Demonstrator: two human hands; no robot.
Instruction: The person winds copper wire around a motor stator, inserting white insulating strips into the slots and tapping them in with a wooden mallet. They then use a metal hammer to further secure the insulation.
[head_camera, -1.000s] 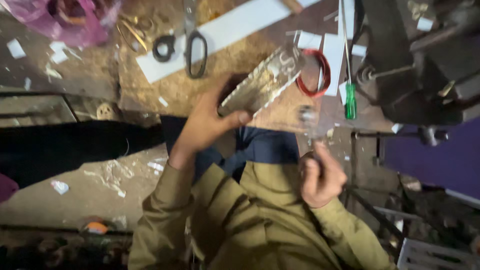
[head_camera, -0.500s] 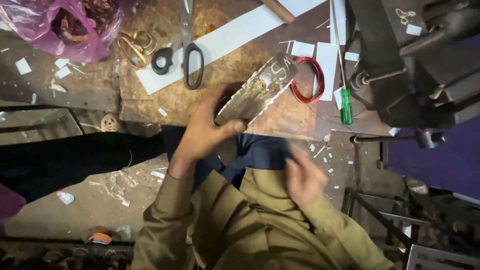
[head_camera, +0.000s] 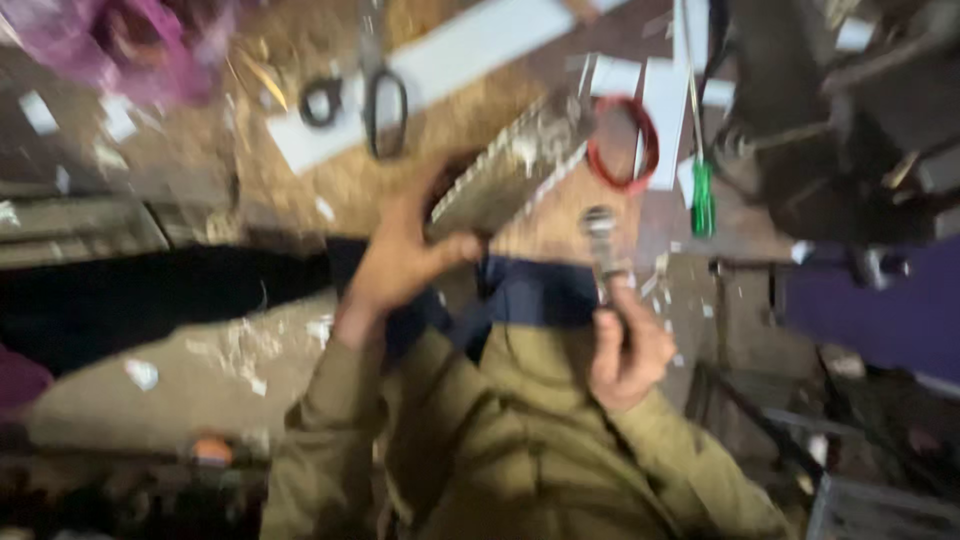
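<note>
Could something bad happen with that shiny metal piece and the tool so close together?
Maybe. The left hand grips the thin metal piece by one end only, so a knock from the metal tool in the right hand could twist it loose. Its fingers wrap near the edge, which might cut. The scissors and red ring lie close by and could get bumped off the workbench.

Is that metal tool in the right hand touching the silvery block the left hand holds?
Apart. The head view shows wooden bench between the metal tool in the right hand and the silvery block gripped by the left hand.
</note>
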